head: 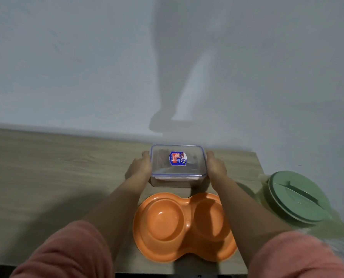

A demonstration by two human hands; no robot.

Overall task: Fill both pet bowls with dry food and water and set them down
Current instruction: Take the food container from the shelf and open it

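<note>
My fingers (147,155) on both hands clasp the two short sides of the clear lidded container (178,165), left hand (140,167) on one side, right hand (216,166) on the other; whether it is lifted or resting I cannot tell. The bench (56,177) carries everything. At its right edge stands the green-lidded jug (297,197). Near the front edge lies the orange double bowl (184,225), both wells empty and dry. The container sits just behind it, toward the back edge, lid on. I judge the task barely begun: food and water both remain.
</note>
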